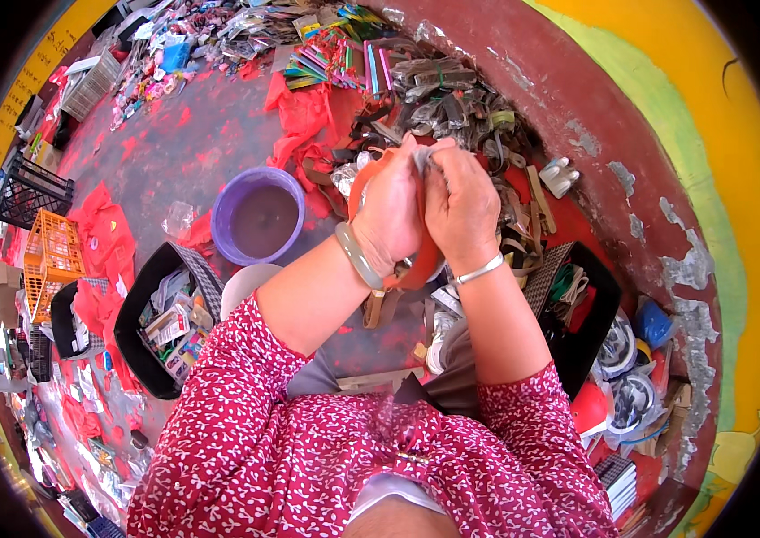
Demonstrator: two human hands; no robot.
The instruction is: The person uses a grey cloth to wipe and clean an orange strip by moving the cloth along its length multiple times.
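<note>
Your left hand point(390, 211) and right hand point(462, 204) both grip a curved orange plastic band point(425, 260). Beside them sits a round purple plastic basin point(259, 215).

— Any packages? 
— Flat carded packets point(173, 327) in the black basket point(142, 309), lower left. 
— Elsewhere? 
— Clear plastic-wrapped packs point(438, 94) heaped at top centre; round silver-and-blue packets point(622, 345) at right.

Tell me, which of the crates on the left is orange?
The orange crate is the lower one; the crate above it is black.
</note>
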